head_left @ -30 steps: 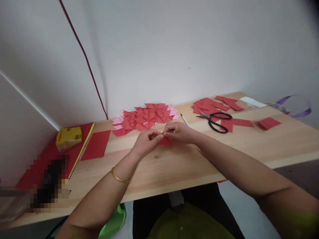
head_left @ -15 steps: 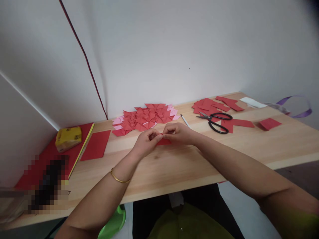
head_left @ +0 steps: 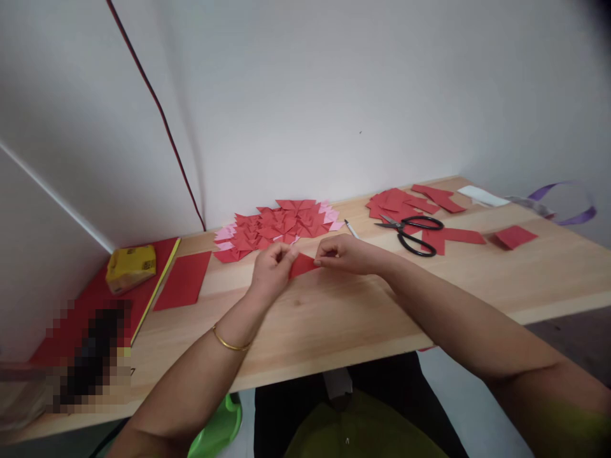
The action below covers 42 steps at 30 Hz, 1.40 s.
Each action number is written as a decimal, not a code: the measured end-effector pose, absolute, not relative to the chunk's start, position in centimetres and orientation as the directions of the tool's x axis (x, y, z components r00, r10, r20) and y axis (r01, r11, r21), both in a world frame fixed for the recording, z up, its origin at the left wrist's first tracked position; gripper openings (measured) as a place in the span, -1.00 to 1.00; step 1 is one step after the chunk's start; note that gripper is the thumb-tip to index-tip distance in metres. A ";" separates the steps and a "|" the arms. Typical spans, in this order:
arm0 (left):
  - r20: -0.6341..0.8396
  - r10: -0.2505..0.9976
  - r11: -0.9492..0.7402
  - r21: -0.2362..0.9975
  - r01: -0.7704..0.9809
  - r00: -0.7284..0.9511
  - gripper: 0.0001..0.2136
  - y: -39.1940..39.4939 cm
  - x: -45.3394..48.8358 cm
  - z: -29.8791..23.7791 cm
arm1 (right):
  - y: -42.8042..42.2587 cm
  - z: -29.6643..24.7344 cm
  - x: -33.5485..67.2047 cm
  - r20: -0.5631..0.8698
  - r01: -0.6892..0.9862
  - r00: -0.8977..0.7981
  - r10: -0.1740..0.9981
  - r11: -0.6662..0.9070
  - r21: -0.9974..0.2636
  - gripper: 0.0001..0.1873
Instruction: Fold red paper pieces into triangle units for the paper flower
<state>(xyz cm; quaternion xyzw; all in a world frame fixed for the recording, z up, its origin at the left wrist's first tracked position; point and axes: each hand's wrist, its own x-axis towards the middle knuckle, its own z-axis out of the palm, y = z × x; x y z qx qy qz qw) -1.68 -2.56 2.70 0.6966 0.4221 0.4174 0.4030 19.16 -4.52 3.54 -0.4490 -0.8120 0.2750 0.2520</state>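
Observation:
Over the middle of the wooden table [head_left: 334, 324], my left hand [head_left: 271, 270] and my right hand [head_left: 344, 254] pinch the two ends of a small folded red paper piece [head_left: 300, 264]. Both hands have their fingers closed on it, a little above the tabletop. Just behind them lies a pile of folded red and pink paper pieces [head_left: 279, 227]. A gold bangle [head_left: 230, 340] sits on my left wrist.
Black scissors [head_left: 414, 230] lie on red paper scraps [head_left: 410, 202] at the right, with a white pen [head_left: 352, 228] beside my right hand. A red sheet [head_left: 184, 280], a yellow packet [head_left: 131, 264] and a red mat are at the left. Purple ribbon [head_left: 570, 203] lies far right.
My hands have drawn slightly apart, and the red piece now shows stretched between them, lifted a bit and shifted left.

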 end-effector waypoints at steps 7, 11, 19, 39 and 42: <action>0.119 0.988 -0.110 0.990 -0.091 0.097 -0.77 -1.1 -2.6 2.1 | -4.2 3.5 20.2 0.153 0.555 -0.235 0.960 0.262 -0.789 -0.68; 0.096 0.977 -0.084 0.994 -0.071 0.190 -0.77 -1.8 -1.8 1.4 | -4.4 3.1 18.7 0.185 0.413 -0.245 0.952 0.275 -0.868 -0.66; -0.118 0.871 0.145 0.989 -0.020 0.476 -0.76 -2.2 -2.1 1.8 | -4.4 3.2 18.5 0.109 0.475 -0.342 0.933 0.272 -0.837 -0.67; -0.162 0.870 0.269 0.948 -0.173 0.465 -0.74 -2.4 -1.6 1.5 | -4.6 2.9 17.8 0.140 0.266 -0.095 0.986 0.161 -0.950 -0.73; -0.090 0.909 0.189 0.959 -0.212 0.407 -0.71 -2.3 -1.3 1.1 | -4.7 2.9 17.8 0.163 0.323 -0.121 0.979 0.195 -0.926 -0.78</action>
